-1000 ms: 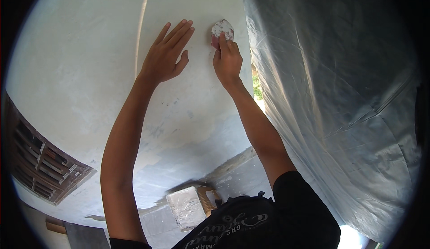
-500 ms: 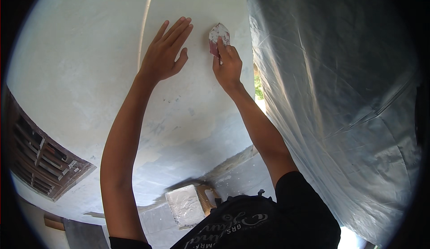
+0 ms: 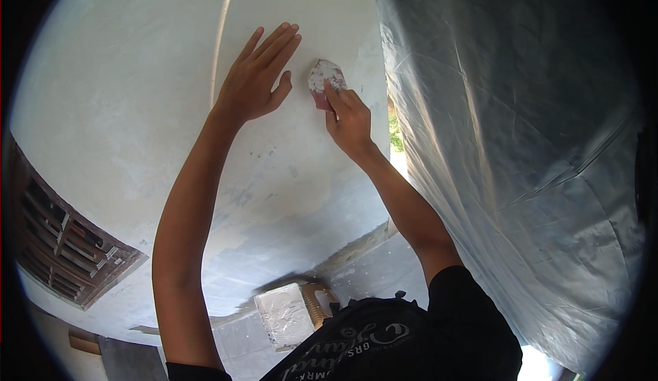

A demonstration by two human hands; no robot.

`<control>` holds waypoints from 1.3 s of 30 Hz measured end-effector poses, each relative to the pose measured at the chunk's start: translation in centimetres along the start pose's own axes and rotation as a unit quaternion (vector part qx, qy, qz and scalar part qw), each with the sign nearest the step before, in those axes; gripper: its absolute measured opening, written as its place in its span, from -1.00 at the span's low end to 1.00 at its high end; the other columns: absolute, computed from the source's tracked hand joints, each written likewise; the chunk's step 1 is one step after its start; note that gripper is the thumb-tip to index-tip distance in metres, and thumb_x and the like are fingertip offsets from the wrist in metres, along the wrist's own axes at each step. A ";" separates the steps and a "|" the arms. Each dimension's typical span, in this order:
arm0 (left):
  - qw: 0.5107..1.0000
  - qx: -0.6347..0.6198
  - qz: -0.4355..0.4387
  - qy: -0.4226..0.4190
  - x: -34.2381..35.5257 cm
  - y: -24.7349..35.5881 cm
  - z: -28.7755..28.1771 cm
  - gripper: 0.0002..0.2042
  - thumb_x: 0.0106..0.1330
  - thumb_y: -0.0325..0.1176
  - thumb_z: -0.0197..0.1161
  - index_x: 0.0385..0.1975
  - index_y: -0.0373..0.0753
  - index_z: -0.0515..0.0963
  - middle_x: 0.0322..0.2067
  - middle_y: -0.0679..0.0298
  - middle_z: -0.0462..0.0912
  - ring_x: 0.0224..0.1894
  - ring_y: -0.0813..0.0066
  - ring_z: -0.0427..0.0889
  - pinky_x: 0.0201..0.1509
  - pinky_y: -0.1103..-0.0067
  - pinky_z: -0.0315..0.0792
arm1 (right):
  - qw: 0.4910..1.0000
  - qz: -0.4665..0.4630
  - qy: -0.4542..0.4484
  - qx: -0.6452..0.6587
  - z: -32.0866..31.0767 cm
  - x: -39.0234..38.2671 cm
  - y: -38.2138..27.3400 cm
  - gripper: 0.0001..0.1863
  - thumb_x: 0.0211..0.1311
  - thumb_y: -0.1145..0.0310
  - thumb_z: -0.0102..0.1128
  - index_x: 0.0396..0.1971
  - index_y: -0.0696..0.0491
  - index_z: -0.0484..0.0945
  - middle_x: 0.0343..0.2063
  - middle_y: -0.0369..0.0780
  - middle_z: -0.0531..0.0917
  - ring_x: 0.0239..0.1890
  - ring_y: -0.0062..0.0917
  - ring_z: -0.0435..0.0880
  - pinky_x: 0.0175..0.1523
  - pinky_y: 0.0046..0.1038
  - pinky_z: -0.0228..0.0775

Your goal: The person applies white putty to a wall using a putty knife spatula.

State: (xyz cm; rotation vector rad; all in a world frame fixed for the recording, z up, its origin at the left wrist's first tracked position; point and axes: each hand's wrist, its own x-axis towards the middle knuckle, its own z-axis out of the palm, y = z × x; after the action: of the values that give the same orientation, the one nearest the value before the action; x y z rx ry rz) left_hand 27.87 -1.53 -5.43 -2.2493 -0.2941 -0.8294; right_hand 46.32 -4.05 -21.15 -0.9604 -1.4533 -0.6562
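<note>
The left hand (image 3: 257, 79) lies open and flat against the white plastered wall (image 3: 137, 106), fingers spread, likely bracing the person. Just beside it, the right hand (image 3: 349, 117) pinches a small dust-whitened reddish sanding pad (image 3: 325, 79), pressing it to the wall near the hanging plastic sheet (image 3: 514, 141)

Landmark: white block (image 3: 284, 314) wrapped in clear film, lying on the grey tiled floor (image 3: 384, 271).
Brush: wooden brush (image 3: 317, 303) touching the block's right side.
Sheet: silvery plastic sheet (image 3: 521, 141) hanging well right of the block.
Vent: dark wooden louvred vent (image 3: 58, 244) far left of the block.
</note>
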 end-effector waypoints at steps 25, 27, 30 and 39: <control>1.000 -0.001 0.006 -0.003 1.0 0.9 0.9 -0.47 0.25 -0.46 0.11 0.28 -0.30 0.36 0.34 0.19 0.38 0.44 0.31 0.26 0.54 0.20 0.10 | 0.996 0.031 0.015 -0.079 0.7 3.0 5.5 -0.40 -0.07 0.67 0.25 0.12 0.22 0.51 -0.36 -0.13 0.55 -0.25 -0.26 0.56 -0.14 -0.27 0.50; 1.000 -0.006 0.004 -0.001 0.8 0.9 0.9 -0.48 0.25 -0.45 0.11 0.28 -0.31 0.37 0.34 0.19 0.38 0.44 0.32 0.26 0.54 0.20 0.10 | 0.997 0.027 -0.008 -0.067 1.3 0.2 4.7 -0.37 -0.07 0.67 0.26 0.15 0.17 0.50 -0.36 -0.14 0.56 -0.27 -0.27 0.56 -0.18 -0.29 0.49; 1.000 -0.005 0.004 -0.007 0.3 0.7 0.8 -0.47 0.25 -0.45 0.11 0.28 -0.31 0.37 0.34 0.19 0.38 0.44 0.32 0.26 0.54 0.20 0.10 | 0.999 0.032 -0.023 0.000 0.8 -4.0 2.0 -0.39 -0.11 0.69 0.26 0.10 0.17 0.55 -0.37 -0.14 0.56 -0.32 -0.25 0.55 -0.22 -0.28 0.50; 1.000 0.013 -0.005 -0.009 0.1 0.3 1.2 -0.46 0.25 -0.46 0.12 0.29 -0.29 0.36 0.35 0.21 0.37 0.45 0.34 0.25 0.55 0.21 0.08 | 0.743 0.373 0.066 0.553 -1.8 -1.2 3.6 -0.96 0.19 0.61 0.23 -0.40 0.20 0.64 -0.48 -0.29 0.64 -0.49 -0.71 0.45 -0.36 -0.56 0.29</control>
State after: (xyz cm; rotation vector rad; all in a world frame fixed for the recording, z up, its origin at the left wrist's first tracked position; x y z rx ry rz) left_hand 28.66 -0.92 -6.21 -2.2337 -0.3243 -0.8058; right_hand 50.28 -3.99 -22.57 -0.4091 -0.9112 0.7061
